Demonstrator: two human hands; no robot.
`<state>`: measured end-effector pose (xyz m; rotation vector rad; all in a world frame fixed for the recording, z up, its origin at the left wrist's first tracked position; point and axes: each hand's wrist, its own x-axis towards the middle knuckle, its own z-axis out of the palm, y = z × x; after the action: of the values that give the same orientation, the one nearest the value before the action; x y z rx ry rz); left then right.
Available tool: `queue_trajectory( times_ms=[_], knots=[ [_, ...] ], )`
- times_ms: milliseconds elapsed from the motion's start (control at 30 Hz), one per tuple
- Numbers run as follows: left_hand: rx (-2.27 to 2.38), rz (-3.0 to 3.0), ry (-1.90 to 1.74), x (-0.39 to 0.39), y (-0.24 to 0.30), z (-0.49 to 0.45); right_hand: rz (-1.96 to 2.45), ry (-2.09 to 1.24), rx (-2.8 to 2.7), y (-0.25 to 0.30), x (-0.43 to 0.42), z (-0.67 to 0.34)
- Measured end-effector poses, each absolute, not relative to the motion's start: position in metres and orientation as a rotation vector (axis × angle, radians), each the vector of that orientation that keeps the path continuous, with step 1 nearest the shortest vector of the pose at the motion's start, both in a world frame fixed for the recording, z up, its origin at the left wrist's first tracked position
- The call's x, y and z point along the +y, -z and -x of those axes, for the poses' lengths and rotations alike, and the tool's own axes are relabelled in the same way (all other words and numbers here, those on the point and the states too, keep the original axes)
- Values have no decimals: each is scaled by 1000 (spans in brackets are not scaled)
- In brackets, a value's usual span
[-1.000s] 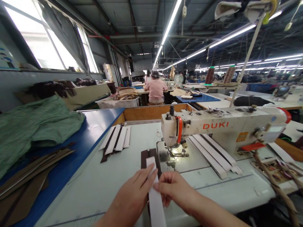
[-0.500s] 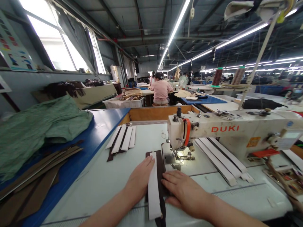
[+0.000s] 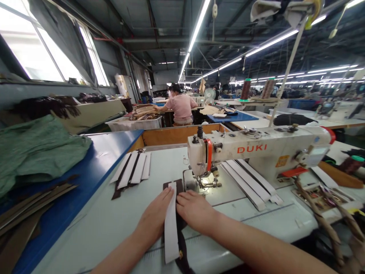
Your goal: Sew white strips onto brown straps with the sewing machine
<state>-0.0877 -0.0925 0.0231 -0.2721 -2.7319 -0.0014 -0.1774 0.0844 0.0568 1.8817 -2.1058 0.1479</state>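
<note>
Left of the sewing machine (image 3: 256,146), the left hand (image 3: 154,213) lay flat against the white strip (image 3: 171,238); the right hand (image 3: 197,211) spread flat on the dark cloth (image 3: 180,225) beneath. Keeping them aligned probably needed light, even pressure.

A white strip (image 3: 171,232) covers part of the dark piece (image 3: 181,221) beneath; green cloth (image 3: 42,150) is cropped at left, and a sewing machine (image 3: 256,148) hides the far ends of other strips (image 3: 251,184).

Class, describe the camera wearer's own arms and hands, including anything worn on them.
The left forearm and right forearm are bare, with no sleeve in view. The left hand and right hand are ungloved. No watch, bracelet or ring shows.
</note>
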Motion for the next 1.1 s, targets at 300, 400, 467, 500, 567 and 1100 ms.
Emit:
queue_trajectory(
  times_ms=[300,400,467,500,567,1100],
  knots=[
    [-2692,381,26,-62,4,80,-1733,-88,-2230,-48,137,137],
    [-2682,449,-73,-48,-6,78,-1728,-114,-2315,-43,152,128],
    [-2671,492,-116,-41,-17,78,-1752,-148,-2368,-43,157,125],
    [-2666,498,-128,-38,-23,79,-1758,-161,-2394,-43,158,124],
    [-2662,486,-148,-34,-31,84,-1779,-183,-2420,-42,159,124],
    [-2817,581,-207,-31,-23,108,-1750,-415,-2268,-9,159,130]
  ],
)
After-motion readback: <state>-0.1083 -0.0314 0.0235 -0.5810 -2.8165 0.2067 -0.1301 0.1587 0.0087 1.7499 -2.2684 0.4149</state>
